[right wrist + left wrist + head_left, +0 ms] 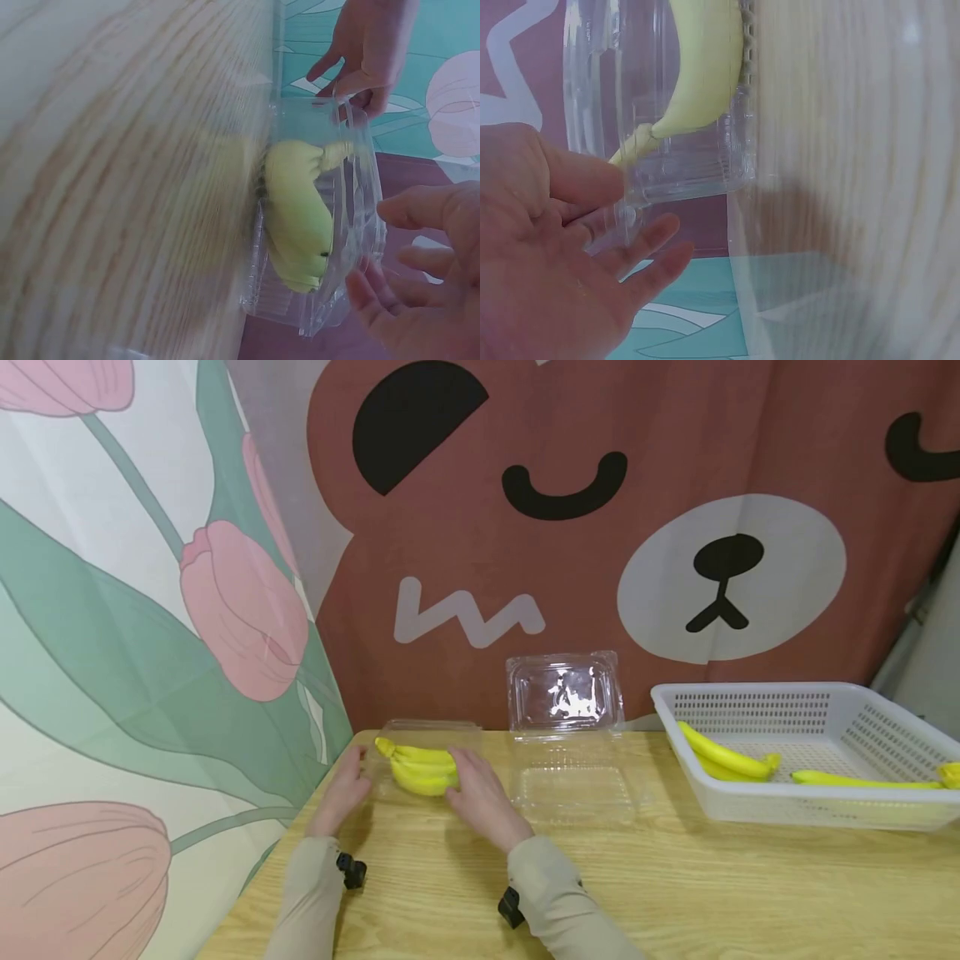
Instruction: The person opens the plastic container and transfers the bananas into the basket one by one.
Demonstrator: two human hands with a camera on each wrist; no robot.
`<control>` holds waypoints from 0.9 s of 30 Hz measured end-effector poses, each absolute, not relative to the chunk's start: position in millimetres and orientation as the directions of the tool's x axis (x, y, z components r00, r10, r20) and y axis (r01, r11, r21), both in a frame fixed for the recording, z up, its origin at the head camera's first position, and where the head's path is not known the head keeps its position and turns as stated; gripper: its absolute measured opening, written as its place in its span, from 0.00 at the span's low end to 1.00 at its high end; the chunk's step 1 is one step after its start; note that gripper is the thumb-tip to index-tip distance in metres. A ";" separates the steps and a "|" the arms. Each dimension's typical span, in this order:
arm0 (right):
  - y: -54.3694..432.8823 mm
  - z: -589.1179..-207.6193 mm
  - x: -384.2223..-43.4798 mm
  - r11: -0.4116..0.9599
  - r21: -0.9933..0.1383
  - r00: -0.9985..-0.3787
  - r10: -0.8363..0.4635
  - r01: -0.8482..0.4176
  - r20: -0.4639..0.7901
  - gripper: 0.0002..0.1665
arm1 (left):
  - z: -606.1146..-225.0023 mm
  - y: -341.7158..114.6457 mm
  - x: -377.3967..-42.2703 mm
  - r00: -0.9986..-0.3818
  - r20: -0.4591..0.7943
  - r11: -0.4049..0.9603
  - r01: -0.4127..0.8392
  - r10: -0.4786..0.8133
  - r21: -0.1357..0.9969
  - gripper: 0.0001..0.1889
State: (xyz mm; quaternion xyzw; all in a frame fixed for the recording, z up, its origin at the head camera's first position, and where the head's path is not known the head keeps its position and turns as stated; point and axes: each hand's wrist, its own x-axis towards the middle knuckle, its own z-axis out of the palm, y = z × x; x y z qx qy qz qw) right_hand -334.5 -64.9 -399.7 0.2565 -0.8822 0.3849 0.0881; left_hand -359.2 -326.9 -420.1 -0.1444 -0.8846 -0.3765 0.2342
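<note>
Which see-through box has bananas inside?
The left clear box, between the left hand and right hand: yellow bananas lie inside. The other clear box, to its right, has its lid up and no bananas in it.

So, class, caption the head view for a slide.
Left hand and right hand flank bananas in a clear container, white basket at right.

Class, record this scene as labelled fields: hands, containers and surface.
Container: clear rectangular plastic box holding yellow curved bananas
Left hand: pinches the box's left end
Right hand: at the box's right end
Next to box: open clear plastic box, lid raised
Far right: white perforated plastic basket with more yellow bananas
Surface: light wooden table
</note>
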 end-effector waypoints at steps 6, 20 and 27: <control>-66.8 -401.3 -334.6 0.625 -0.566 -0.842 -0.363 -0.537 0.399 0.35 | -416.5 -320.1 -358.7 -0.885 0.460 0.704 0.368 0.065 0.608 0.23; -67.2 -404.3 -332.1 0.634 -0.622 -0.886 -0.282 -0.460 0.368 0.35 | -417.2 -311.0 -361.3 -0.873 0.473 0.711 0.406 0.116 0.574 0.37; -69.6 -403.9 -334.5 0.624 -0.614 -0.872 -0.286 -0.484 0.397 0.35 | -413.6 -309.4 -357.9 -0.885 0.462 0.751 0.346 0.061 0.563 0.34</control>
